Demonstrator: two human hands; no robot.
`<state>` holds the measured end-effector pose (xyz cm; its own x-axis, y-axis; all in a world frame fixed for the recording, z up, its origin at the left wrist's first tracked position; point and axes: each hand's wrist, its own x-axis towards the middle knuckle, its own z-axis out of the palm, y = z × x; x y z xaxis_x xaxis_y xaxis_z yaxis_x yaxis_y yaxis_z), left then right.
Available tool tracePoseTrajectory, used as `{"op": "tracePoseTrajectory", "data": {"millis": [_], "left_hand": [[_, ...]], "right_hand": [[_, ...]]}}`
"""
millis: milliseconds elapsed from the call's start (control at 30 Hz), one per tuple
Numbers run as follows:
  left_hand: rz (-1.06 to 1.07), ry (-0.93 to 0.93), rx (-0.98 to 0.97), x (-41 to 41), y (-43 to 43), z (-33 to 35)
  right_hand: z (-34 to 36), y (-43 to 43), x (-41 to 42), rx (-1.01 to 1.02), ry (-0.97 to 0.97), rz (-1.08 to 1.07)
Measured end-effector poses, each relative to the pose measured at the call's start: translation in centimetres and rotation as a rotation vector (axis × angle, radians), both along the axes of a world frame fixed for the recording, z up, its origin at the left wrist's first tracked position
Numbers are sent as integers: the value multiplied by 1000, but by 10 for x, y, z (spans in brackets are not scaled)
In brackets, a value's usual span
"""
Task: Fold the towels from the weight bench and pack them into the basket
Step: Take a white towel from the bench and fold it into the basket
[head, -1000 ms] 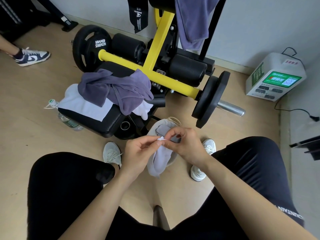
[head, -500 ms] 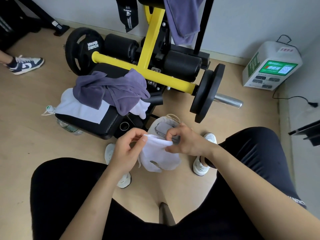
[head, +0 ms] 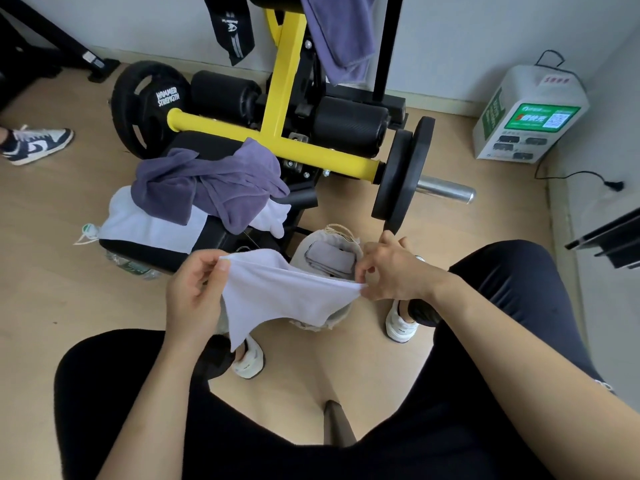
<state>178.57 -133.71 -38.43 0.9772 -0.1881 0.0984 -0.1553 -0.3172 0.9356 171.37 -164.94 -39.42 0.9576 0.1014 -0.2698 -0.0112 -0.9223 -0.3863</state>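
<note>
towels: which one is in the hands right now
The white towel, pinched at its top corners by the left hand and right hand. The crumpled purple towel lies on the bench; the hanging towel is untouched.

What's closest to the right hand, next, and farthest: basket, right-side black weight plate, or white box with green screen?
1. Beige cloth basket, just left of the right hand.
2. Round black weight plate, beyond, on the yellow bar's right end.
3. White plastic box, far right corner.

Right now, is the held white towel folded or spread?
Spread: the white towel hangs stretched between left hand and right hand, pinching corners.
</note>
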Motion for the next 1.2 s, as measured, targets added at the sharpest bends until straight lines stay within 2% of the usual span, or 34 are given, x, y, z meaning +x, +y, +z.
{"op": "tracePoseTrajectory", "data": {"millis": [233, 300, 433, 533, 600, 667, 800, 900, 1000, 1200], "left_hand": [[185, -31, -40, 7, 8, -2], [209, -16, -19, 9, 10, -6], [251, 28, 21, 15, 13, -13], [269, 36, 8, 17, 14, -14], [268, 15, -29, 15, 11, -11], [238, 20, -70, 13, 7, -9], [229, 83, -19, 14, 6, -16], [265, 159, -45, 15, 4, -19], [257, 211, -59, 15, 0, -21], [298, 420, -265, 1, -24, -13]], "right_hand": [[-2, -24, 0, -32, -53, -133], [0, -29, 0, 84, -99, -175], [7, -32, 0, 460, -138, -317], [13, -27, 2, 546, -305, -453], [17, -23, 3, 576, -449, -494], [17, -22, 5, 575, -511, -516], [7, -27, 10, 456, -374, -590], [0, -28, 14, 651, -256, -716], [0, -27, 17, 804, -220, -877], [9, -1, 17, 995, -190, -1024]]}}
